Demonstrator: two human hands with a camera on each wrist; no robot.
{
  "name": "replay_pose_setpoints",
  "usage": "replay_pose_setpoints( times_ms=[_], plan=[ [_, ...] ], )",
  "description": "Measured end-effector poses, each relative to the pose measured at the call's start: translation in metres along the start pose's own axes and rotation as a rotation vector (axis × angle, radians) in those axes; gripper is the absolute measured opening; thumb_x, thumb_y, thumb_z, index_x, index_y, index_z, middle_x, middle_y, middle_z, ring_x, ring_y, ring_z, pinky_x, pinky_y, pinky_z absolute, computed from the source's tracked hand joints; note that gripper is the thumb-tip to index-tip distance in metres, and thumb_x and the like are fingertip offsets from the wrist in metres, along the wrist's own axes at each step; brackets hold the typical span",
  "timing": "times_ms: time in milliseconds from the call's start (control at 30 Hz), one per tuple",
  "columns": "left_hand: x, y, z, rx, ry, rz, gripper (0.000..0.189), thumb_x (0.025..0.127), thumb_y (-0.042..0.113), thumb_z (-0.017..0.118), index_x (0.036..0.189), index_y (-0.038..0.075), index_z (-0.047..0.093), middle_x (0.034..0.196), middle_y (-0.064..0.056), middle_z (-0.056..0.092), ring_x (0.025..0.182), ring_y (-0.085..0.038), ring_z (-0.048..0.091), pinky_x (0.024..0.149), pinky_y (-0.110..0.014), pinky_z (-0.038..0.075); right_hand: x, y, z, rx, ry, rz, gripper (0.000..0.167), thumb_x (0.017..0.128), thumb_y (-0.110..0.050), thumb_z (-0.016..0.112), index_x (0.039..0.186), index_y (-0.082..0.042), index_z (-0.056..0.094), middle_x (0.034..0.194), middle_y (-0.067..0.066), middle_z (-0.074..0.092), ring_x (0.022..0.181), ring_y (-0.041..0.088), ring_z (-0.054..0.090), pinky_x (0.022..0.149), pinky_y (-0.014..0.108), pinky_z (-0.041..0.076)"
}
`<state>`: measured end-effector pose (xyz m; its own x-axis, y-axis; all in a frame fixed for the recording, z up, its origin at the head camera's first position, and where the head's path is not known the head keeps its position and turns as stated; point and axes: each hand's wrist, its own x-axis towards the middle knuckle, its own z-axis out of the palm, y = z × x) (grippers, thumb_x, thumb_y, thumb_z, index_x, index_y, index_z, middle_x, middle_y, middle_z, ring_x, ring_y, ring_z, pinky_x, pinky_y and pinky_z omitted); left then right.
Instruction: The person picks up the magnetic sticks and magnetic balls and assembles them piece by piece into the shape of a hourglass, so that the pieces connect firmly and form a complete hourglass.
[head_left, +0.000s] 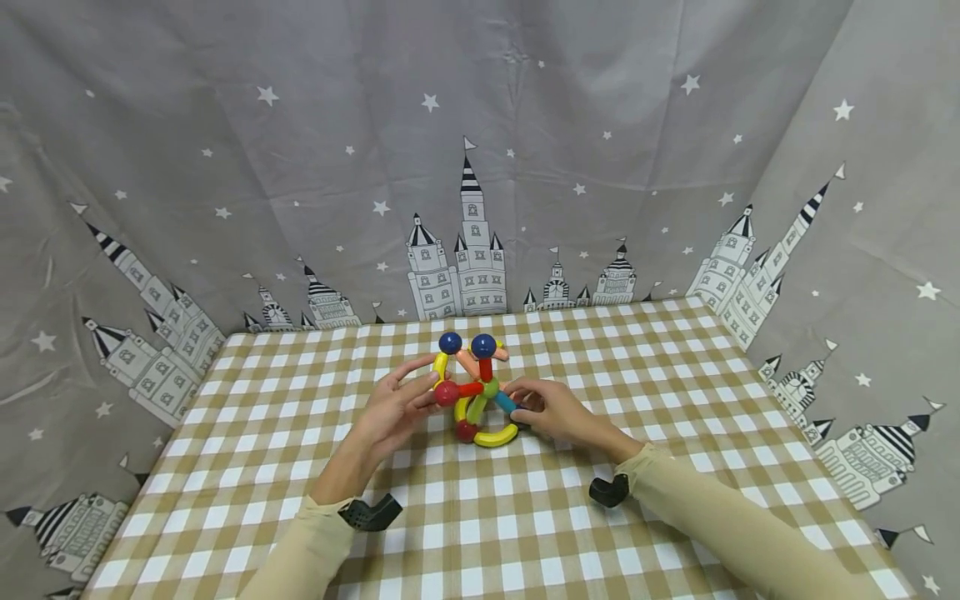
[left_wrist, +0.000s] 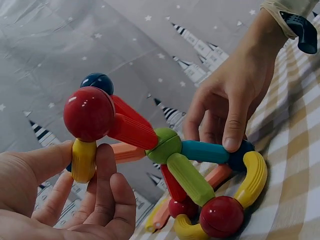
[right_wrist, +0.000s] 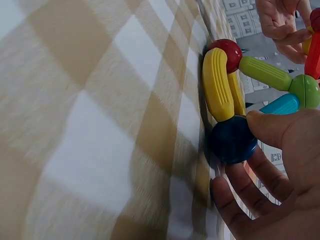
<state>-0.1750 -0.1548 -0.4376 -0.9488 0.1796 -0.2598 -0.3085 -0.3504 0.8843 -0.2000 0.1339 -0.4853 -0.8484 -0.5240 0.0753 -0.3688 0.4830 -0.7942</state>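
Note:
A figure of magnetic sticks and balls stands on the table between both hands, joined at a green ball (left_wrist: pixel 165 146). My left hand (head_left: pixel 386 415) pinches a short yellow stick (left_wrist: pixel 84 161) between thumb and fingers, under a red ball (left_wrist: pixel 89 114). At the figure's lower right, my right hand (head_left: pixel 553 410) holds a dark blue ball (right_wrist: pixel 233 139), its thumb where the light blue stick (left_wrist: pixel 204 151) meets that ball. Curved yellow sticks (right_wrist: pixel 216 85) run along the base to a lower red ball (left_wrist: pixel 222 216). Two dark blue balls (head_left: pixel 483 346) top the figure.
A brown and white checked cloth (head_left: pixel 285 433) covers the table. Behind it hangs a grey curtain (head_left: pixel 525 117) printed with castles and stars. Orange and yellow sticks (head_left: pixel 498 352) show behind the figure. Each wrist wears a black camera mount (head_left: pixel 609 491).

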Motion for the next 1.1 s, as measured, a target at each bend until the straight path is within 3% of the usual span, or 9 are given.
replay_pose_setpoints(
  times_ms=[200, 600, 900, 1000, 1100],
  plan=[
    [-0.003, 0.005, -0.013, 0.006, 0.021, -0.002, 0.048, 0.102, 0.016, 0.066, 0.147, 0.009, 0.049, 0.121, -0.011, 0.072, 0.091, -0.018, 0.073, 0.083, -0.033, 0.057, 0.011, -0.007, 0.008, 0.005, -0.018, -0.018, 0.028, 0.094, -0.012, 0.076, 0.121, -0.016, 0.070, 0.108, 0.004, 0.071, 0.090, 0.016, 0.065, 0.082, 0.032, 0.054],
    [-0.007, 0.012, -0.024, 0.036, 0.074, -0.014, 0.053, 0.100, 0.022, 0.070, 0.147, 0.011, 0.048, 0.118, -0.005, 0.074, 0.096, -0.020, 0.073, 0.084, -0.031, 0.056, 0.022, -0.014, 0.015, 0.036, -0.043, -0.029, 0.030, 0.094, -0.012, 0.076, 0.124, -0.015, 0.068, 0.110, 0.005, 0.071, 0.094, 0.018, 0.067, 0.086, 0.032, 0.056],
    [-0.007, 0.011, -0.023, 0.036, 0.055, -0.010, 0.054, 0.100, 0.021, 0.070, 0.148, 0.010, 0.048, 0.120, -0.007, 0.072, 0.092, -0.020, 0.071, 0.083, -0.030, 0.055, 0.037, -0.016, -0.017, 0.040, -0.211, 0.001, 0.037, 0.095, -0.009, 0.074, 0.131, -0.009, 0.065, 0.115, 0.011, 0.072, 0.107, 0.025, 0.068, 0.091, 0.037, 0.056],
    [-0.006, 0.011, -0.024, 0.027, 0.066, -0.019, 0.054, 0.100, 0.020, 0.070, 0.148, 0.011, 0.048, 0.120, -0.007, 0.072, 0.090, -0.019, 0.072, 0.082, -0.029, 0.056, 0.047, -0.015, -0.026, 0.001, -0.173, 0.023, 0.038, 0.096, -0.010, 0.073, 0.133, -0.006, 0.064, 0.120, 0.012, 0.071, 0.111, 0.027, 0.066, 0.092, 0.041, 0.055],
    [-0.007, 0.011, -0.024, 0.011, 0.076, -0.030, 0.054, 0.099, 0.018, 0.070, 0.148, 0.013, 0.048, 0.120, -0.007, 0.072, 0.089, -0.018, 0.072, 0.082, -0.029, 0.056, 0.060, -0.011, -0.028, -0.068, -0.057, 0.025, 0.039, 0.096, -0.012, 0.074, 0.133, -0.006, 0.064, 0.125, 0.014, 0.069, 0.112, 0.030, 0.065, 0.093, 0.044, 0.054]
  ],
)
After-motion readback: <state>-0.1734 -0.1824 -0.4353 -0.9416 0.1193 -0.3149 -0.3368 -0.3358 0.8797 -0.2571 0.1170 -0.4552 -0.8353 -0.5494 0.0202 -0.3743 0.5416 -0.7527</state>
